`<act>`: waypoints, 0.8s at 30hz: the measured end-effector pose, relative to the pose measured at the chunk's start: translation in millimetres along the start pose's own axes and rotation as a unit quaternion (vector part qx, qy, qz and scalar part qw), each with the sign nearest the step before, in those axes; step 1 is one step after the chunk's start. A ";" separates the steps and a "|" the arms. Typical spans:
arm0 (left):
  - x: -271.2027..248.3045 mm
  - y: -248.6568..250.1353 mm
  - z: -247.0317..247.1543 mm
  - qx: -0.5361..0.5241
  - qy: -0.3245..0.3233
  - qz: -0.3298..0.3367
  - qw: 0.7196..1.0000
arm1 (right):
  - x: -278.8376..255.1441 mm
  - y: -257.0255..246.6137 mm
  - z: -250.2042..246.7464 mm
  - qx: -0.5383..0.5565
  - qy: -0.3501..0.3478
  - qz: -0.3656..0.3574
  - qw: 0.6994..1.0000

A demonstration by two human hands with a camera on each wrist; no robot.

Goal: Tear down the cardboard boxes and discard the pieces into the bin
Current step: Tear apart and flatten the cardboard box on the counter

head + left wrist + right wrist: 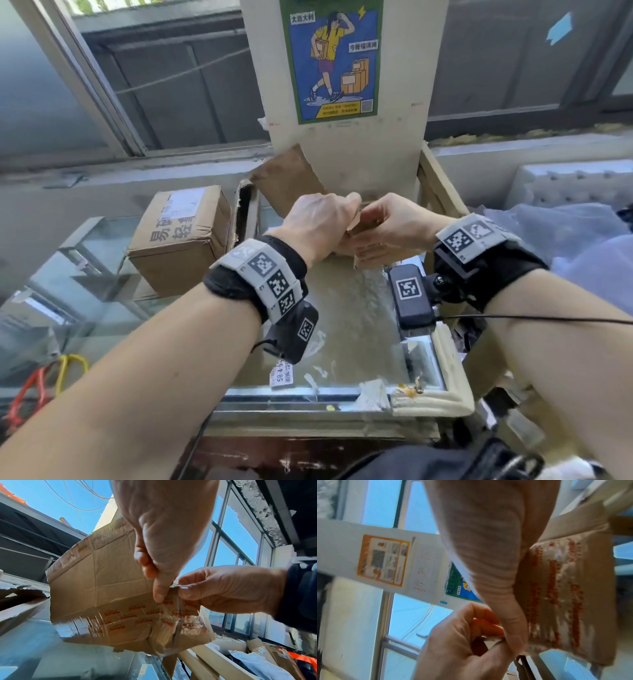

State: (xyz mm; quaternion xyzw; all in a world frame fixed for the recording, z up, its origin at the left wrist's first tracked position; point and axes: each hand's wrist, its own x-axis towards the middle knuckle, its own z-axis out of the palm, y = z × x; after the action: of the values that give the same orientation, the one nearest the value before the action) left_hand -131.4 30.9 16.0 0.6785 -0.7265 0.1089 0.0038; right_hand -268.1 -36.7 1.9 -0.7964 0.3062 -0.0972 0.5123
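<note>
A flattened brown cardboard piece (106, 585) with clear tape printed in red hangs in the air between both hands over the glass table. My left hand (342, 209) pinches its upper edge, thumb against fingers (158, 588). Right beside it my right hand (371, 228) pinches the same edge, thumb on top (184, 590). In the right wrist view the cardboard (565, 588) lies behind my right hand (516, 635), with the left hand (486, 627) close below. A sealed cardboard box (181, 240) with black printed characters stands on the table to the left.
The glass table top (356, 308) carries paper scraps and a label near its front edge. A torn cardboard sheet (287, 178) leans against the white pillar with a poster (334, 58). A wooden frame (436, 186) and plastic bags (568, 233) lie to the right.
</note>
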 end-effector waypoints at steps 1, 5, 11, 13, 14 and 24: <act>0.5 2.6 1.7 0.001 0.002 -0.015 1.000 | -1.9 4.9 0.1 0.021 0.014 -0.008 1.000; -1.6 5.1 10.3 -0.011 0.005 -0.063 0.998 | 7.8 30.3 -5.8 -0.079 0.152 -0.021 0.985; -7.7 14.8 22.1 -0.002 0.011 -0.017 1.000 | -3.1 30.8 -9.4 0.005 0.092 0.006 0.996; -8.8 17.4 26.1 -0.011 0.004 -0.014 1.000 | -3.8 32.1 -6.9 0.000 0.087 0.028 0.996; -8.8 16.9 27.9 -0.019 0.004 -0.016 1.000 | -4.1 31.4 -5.3 0.000 0.086 0.042 0.995; -6.3 10.3 32.9 0.016 -0.019 0.023 0.999 | 4.5 33.6 9.4 -0.086 0.146 0.073 0.983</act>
State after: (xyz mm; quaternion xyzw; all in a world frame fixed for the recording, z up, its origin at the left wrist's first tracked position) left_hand -136.4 32.3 -18.6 0.6634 -0.7400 0.1081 -0.0236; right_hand -273.2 -41.9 -32.6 -0.7905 0.4422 -0.1484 0.3969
